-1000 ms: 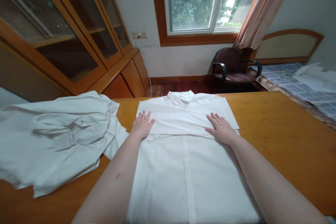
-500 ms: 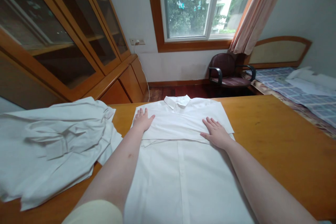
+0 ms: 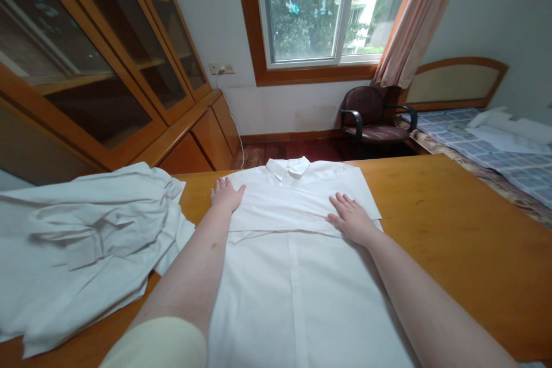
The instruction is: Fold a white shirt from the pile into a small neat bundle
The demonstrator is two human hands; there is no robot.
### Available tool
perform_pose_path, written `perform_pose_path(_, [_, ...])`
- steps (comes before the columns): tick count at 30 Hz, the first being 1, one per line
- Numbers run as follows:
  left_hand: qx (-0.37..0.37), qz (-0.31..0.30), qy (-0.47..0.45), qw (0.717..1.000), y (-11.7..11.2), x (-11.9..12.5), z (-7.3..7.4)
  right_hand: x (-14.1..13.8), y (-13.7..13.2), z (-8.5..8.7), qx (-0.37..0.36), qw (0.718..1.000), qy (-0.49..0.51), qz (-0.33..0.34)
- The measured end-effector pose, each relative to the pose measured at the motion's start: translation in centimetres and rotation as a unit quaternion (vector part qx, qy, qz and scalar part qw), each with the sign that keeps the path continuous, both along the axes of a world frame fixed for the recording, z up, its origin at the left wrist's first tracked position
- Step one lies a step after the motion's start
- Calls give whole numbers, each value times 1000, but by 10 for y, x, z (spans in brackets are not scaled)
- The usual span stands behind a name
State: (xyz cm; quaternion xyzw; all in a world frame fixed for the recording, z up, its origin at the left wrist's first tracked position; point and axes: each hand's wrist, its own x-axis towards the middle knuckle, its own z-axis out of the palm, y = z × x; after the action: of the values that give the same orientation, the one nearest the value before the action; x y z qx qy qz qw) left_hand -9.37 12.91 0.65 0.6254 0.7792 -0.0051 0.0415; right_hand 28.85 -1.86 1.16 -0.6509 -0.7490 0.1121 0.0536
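Note:
A white shirt (image 3: 263, 293) lies spread on the wooden table, its collar (image 3: 288, 168) at the far edge and its front placket running toward me. Its sleeves are folded across the upper part in a flat band. My left hand (image 3: 227, 194) rests palm down on the left end of this band, by the shoulder, fingers spread. On the right part of the band lies my right hand (image 3: 351, 218), flat, its fingers apart. Neither hand grips the cloth. The shirt's lower end runs out of view at the bottom.
Another white garment (image 3: 99, 241) lies crumpled on the table (image 3: 452, 253) at the left. Beyond the table are a glass-door cabinet (image 3: 172, 109), a dark red armchair (image 3: 371, 115) and a bed (image 3: 500, 144) at the right. A white cord (image 3: 235, 121) hangs from the wall socket.
My left hand has slid slightly left toward the shirt's shoulder edge. My right hand stays at about the same place on the cloth. The view has shifted a little.

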Motion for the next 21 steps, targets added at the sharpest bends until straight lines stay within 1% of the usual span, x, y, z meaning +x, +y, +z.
perform_pose_path(3, [28,-10,5,1000,-4,-1,-2,2,2,3,17,1000,25,-4])
perform_pose_path(5, [35,-14,0,999,-5,-2,-3,4,5,4,32,999,31,-25])
perform_pose_path(9, [38,-7,-3,999,-4,-2,-4,8,9,1,39,994,-26,-97])
perform_pose_path(11, [39,-2,-2,999,-3,-2,-5,7,8,0,29,992,-52,-113])
perform_pose_path(13, [38,-2,-4,999,-3,-2,-5,7,8,2,16,992,-60,-114])
perform_pose_path(15, [36,0,-5,999,-2,-1,-6,9,11,10,6,992,-53,-118])
perform_pose_path(17, [37,3,-7,999,-2,-1,-6,12,22,23,-23,990,-41,-132])
perform_pose_path(19, [41,6,-12,999,-2,0,-6,16,40,37,-71,985,-41,-154])
perform_pose_path(21, [46,6,-20,999,-3,0,-7,22,61,47,-85,979,-62,-177])
